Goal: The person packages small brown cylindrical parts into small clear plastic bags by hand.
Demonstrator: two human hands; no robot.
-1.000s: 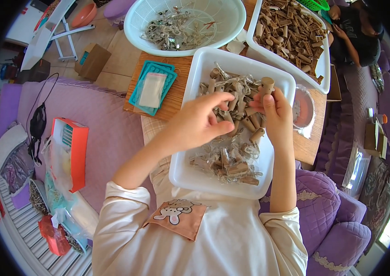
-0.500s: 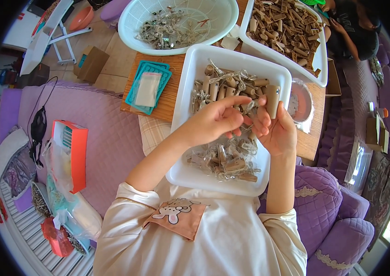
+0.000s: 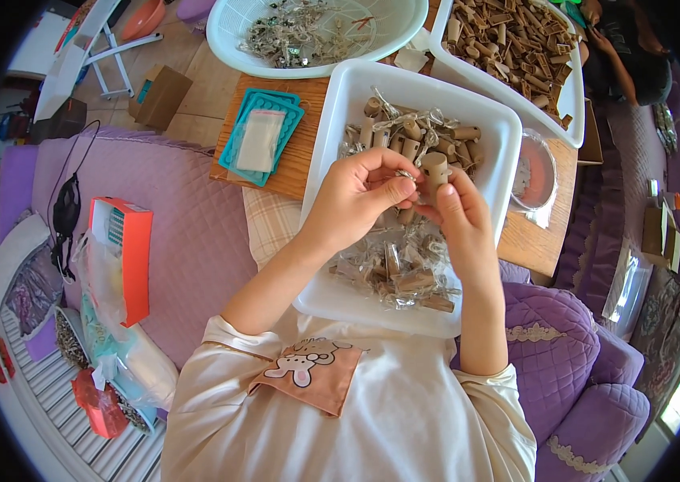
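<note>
My right hand (image 3: 464,210) grips a tan plastic tube (image 3: 435,170) with a small dark hole in its side, held upright over the white tray (image 3: 338,104). Beside it, my left hand (image 3: 362,197) pinches a small silvery piece (image 3: 406,174) between thumb and forefinger, close to the tube's side. What this piece belongs to is too small to tell. Beneath both hands, the tray holds more tan tubes with clear cords (image 3: 408,132) in its far part. Nearer to me lie several tan tubes in clear plastic wrapping (image 3: 404,273).
Behind the tray stand a pale round basket (image 3: 219,48) of clear corded parts and a white bin (image 3: 508,100) heaped with tan pieces. Teal trays (image 3: 285,140) lie left on the wooden table (image 3: 228,165). A round clear tub (image 3: 547,181) is at right. Another person (image 3: 625,56) sits far right.
My right hand has lowered the tube and brought it left, turning its hole toward my left hand. My left fingers have closed into a pinch beside it. The view has shifted slightly.
</note>
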